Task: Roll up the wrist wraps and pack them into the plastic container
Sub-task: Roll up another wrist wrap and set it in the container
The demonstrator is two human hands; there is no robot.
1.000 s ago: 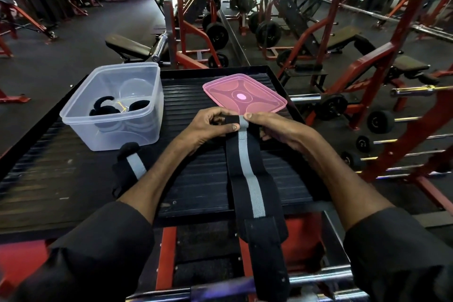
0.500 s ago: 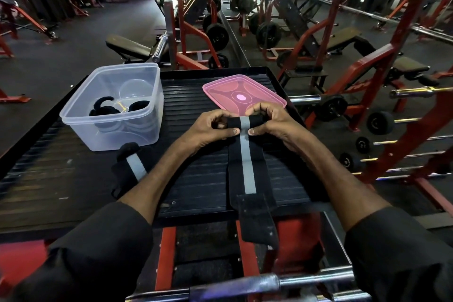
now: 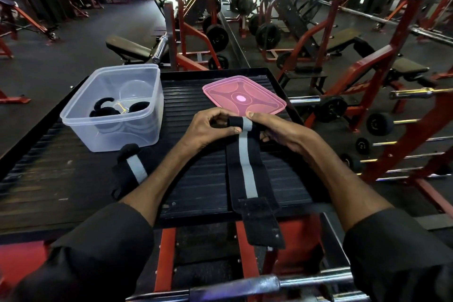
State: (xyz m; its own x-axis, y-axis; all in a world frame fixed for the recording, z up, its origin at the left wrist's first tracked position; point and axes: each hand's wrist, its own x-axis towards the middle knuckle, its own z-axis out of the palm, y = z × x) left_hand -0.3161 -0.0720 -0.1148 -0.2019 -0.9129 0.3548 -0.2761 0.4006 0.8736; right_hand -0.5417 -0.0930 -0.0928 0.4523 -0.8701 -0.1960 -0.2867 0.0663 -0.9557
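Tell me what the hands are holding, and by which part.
Both hands hold the wrist wrap at its far, rolled end: the left hand pinches the roll's left side, the right hand its right side.

I count 1 half-rolled wrap (image 3: pixel 241 171), 1 loose wrap (image 3: pixel 136 169); rolled wraps (image 3: pixel 105 113) inside the container (image 3: pixel 81 130): 2, possibly 3 (murky view); 1 container, 1 pink lid (image 3: pixel 245 95).

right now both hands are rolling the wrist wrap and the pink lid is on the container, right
Not quite: the head view shows the pink lid lying on the platform, off the open container. The left hand and right hand do grip the wrist wrap.
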